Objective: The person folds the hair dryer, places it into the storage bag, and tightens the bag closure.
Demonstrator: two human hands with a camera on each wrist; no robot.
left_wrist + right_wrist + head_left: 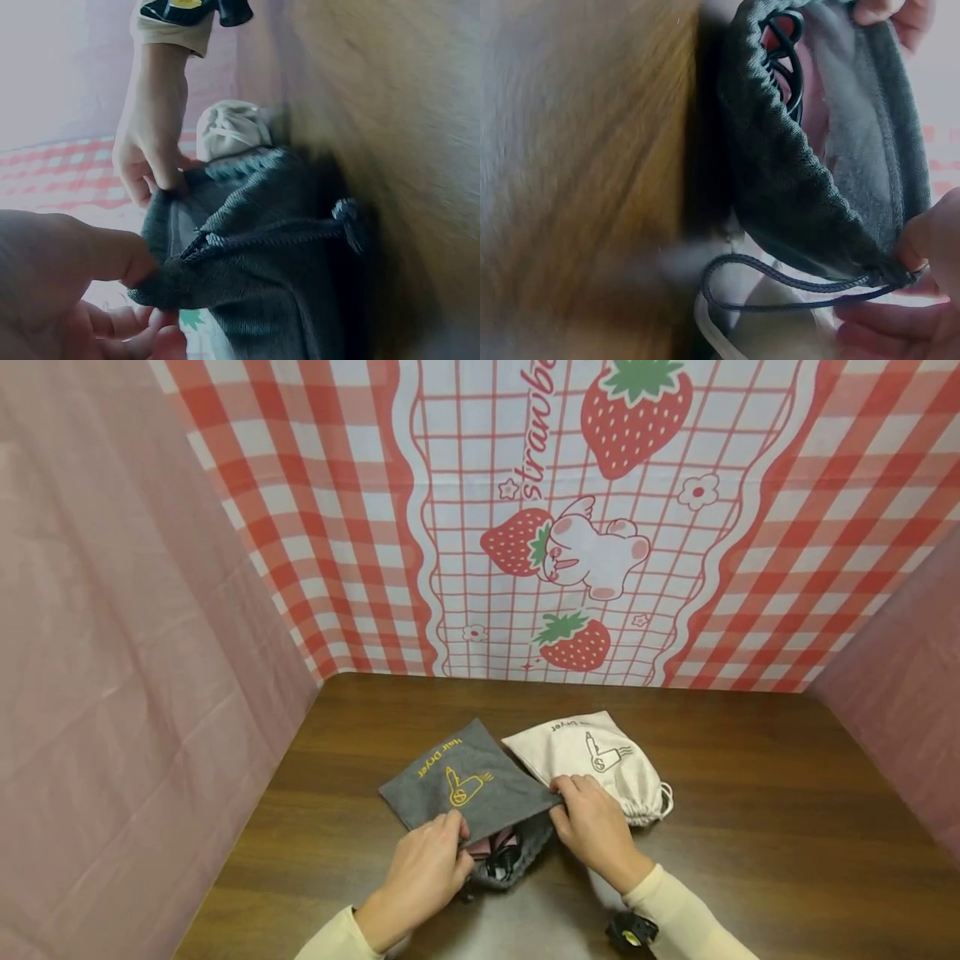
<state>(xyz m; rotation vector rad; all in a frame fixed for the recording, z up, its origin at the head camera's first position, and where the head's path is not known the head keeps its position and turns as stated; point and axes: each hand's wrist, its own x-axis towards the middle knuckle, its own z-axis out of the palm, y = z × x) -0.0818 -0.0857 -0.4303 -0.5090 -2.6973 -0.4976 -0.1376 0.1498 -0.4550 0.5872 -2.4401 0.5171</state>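
A grey drawstring bag (480, 777) with yellow "Hair Dryer" lettering lies on the table, its mouth spread toward me. My left hand (426, 860) pinches one side of the upper rim between thumb and fingers. At the other corner of the rim, my right hand (596, 822) pinches the cloth. Inside the mouth show a pink item (816, 97) and a looped black cord (784, 67); the rest of them is hidden by the bag. A dark drawstring (780, 285) loops out beside my right fingers, and a knotted end (346, 217) hangs by the rim in the left wrist view.
A cream drawstring bag (577, 752) with a black hair dryer print lies just behind my right hand, its cord gathered. The brown wooden table (765, 793) meets a red-checked strawberry cloth (555, 568) at the back. Pink curtains (150, 652) flank both sides.
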